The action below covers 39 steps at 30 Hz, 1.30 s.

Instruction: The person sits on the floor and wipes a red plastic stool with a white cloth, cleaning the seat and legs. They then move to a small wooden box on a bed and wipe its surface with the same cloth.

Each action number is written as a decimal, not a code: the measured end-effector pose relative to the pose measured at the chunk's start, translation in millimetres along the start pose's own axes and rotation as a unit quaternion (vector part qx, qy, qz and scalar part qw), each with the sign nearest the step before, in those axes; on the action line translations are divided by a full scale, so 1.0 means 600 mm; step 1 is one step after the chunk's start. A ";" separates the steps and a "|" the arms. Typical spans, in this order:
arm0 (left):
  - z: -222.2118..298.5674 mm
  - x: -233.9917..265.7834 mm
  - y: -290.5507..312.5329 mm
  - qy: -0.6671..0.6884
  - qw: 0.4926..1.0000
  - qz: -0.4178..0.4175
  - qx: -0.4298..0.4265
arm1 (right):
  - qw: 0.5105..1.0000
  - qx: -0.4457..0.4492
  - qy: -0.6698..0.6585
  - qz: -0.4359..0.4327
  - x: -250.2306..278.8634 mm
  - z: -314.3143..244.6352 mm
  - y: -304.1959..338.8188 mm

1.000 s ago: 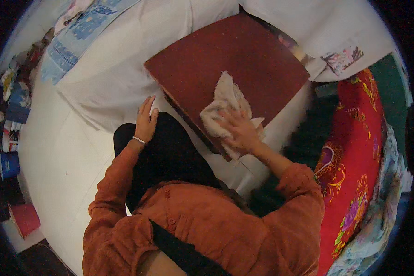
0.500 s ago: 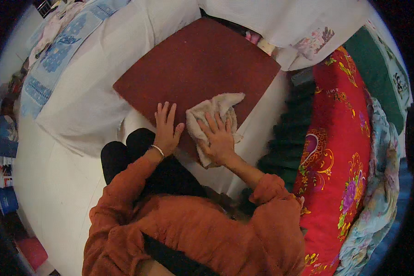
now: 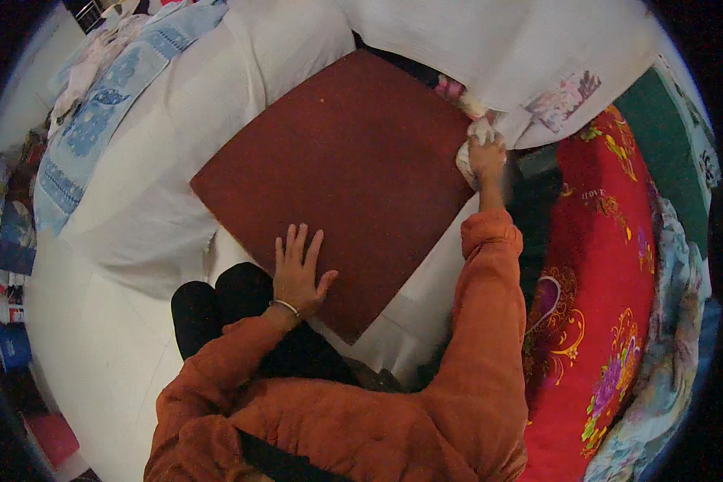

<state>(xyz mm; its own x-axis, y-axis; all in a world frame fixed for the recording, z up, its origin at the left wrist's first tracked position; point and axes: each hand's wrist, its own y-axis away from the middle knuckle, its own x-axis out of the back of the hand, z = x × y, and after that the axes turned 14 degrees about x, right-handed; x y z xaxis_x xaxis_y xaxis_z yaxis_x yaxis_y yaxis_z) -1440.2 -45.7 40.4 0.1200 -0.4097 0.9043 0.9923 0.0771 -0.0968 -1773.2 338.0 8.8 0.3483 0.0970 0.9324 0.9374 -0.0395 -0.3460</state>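
Note:
A dark red, square tabletop [image 3: 345, 161] lies before me, turned with one corner toward my body. My left hand [image 3: 299, 269] rests flat near its front left edge, fingers spread and holding nothing. At the far right corner, my right hand [image 3: 488, 157] grips a crumpled cream cloth [image 3: 467, 161] against the edge. Part of the cloth is bunched under the fingers and partly hidden by them.
White draped fabric [image 3: 289, 48] covers furniture at the left and back. To the right lie a dark green pleated cover [image 3: 534, 209] and a red flowered bedding roll [image 3: 602, 273]. A blue patterned towel [image 3: 96, 120] hangs at the far left.
My right hand has carried the cloth from the tabletop's near right part out to its far right corner, gathering it up. My left hand stays flat near the front edge.

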 end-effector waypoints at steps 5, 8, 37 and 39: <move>0.000 0.003 -0.003 -0.001 1.000 0.002 0.012 | 0.998 0.034 -0.006 -0.043 0.081 -0.109 0.098; 0.005 0.003 -0.001 0.000 1.000 0.008 0.008 | 0.987 0.160 -0.019 -0.008 0.062 -0.140 0.214; 0.009 0.120 -0.008 0.619 0.743 -0.243 0.074 | 0.586 -0.292 -0.749 -0.097 0.240 -0.278 0.287; -0.011 0.102 -0.020 0.467 0.874 -0.113 0.068 | 0.710 -0.258 -0.651 -0.068 0.241 -0.273 0.258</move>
<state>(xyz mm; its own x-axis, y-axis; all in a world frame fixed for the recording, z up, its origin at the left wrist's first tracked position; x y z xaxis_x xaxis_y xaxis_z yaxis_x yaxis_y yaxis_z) -1444.6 -77.5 94.2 -0.0433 -0.9873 0.1529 0.9887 -0.0203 0.1488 -1578.4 182.8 107.6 0.2769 0.9595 -0.0508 0.9536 -0.2680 0.1369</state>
